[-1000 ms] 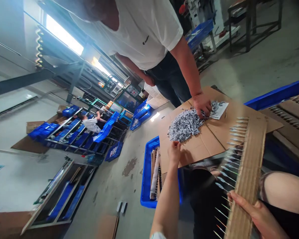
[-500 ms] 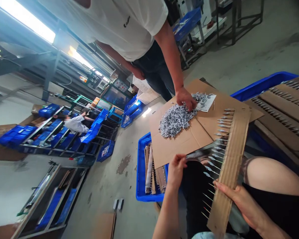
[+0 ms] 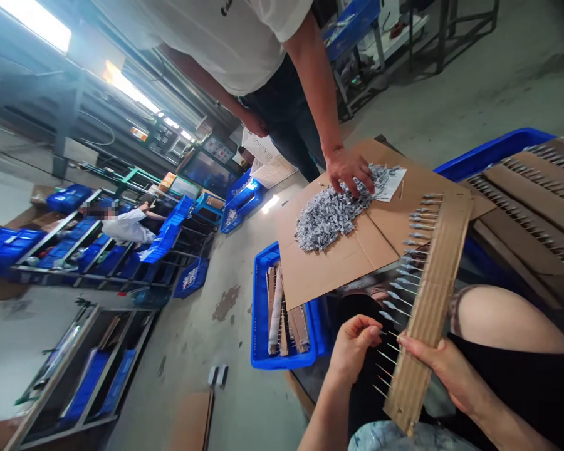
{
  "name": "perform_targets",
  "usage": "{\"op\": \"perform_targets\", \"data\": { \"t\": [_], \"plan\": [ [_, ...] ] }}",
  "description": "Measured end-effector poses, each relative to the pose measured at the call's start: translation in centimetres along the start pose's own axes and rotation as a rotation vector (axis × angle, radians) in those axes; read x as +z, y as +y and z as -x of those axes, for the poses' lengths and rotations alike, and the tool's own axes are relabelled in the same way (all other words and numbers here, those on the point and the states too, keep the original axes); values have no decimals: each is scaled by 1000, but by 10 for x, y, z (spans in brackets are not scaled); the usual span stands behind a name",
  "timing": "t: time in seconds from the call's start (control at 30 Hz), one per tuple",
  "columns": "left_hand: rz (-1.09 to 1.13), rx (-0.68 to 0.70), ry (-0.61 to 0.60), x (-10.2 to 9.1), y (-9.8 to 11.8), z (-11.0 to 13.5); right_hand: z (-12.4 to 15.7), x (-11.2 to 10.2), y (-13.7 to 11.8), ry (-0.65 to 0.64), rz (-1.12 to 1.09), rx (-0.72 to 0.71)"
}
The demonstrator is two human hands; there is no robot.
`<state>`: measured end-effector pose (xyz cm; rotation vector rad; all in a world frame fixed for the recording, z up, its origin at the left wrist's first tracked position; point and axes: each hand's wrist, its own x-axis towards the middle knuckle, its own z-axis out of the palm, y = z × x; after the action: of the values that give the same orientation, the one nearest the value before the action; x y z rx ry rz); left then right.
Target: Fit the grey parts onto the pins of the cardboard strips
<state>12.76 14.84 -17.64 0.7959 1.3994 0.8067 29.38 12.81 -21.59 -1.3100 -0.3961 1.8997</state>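
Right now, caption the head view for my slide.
Right hand holds a cardboard strip, left hand beside its bare spikes, a co-worker's hand on the grey pile.

R fingers (image 3: 420, 352) grip a cardboard strip (image 3: 433, 300), tilted over the lap. Thin pins (image 3: 386, 356) jut from one edge, upper ones w/ grey pieces (image 3: 388, 305) on, lower few bare. L fingers (image 3: 367, 333) are pinched beside the bare pins' tips; can't tell what's btwn them. Beyond: grey pile (image 3: 326, 216) on a cardboard sheet (image 3: 331, 269), co-worker's hand (image 3: 350, 170) on it, nr white paper (image 3: 391, 186). Blue bin (image 3: 258, 307) w/ strips at L; 2nd bin (image 3: 491, 150) w/ pinned strips at R.
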Motion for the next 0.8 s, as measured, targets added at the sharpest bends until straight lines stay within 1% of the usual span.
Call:
{"op": "perform_targets", "data": {
  "t": [0.17, 0.33, 0.6, 0.8],
  "plan": [
    [11, -10, 0, 6, 4, 0, -1, 2, -2, -1, 22, -40],
    [14, 2, 8, 8, 6, -1, -3, 0, 2, 5, 15, -45],
    [10, 20, 2, 8, 10, 0, 0, 2, -2, -24, -65, 14],
    [-11, 26, 9, 7, 12, 1, 1, 3, -2, 11, -72, 11]
  ]
}}
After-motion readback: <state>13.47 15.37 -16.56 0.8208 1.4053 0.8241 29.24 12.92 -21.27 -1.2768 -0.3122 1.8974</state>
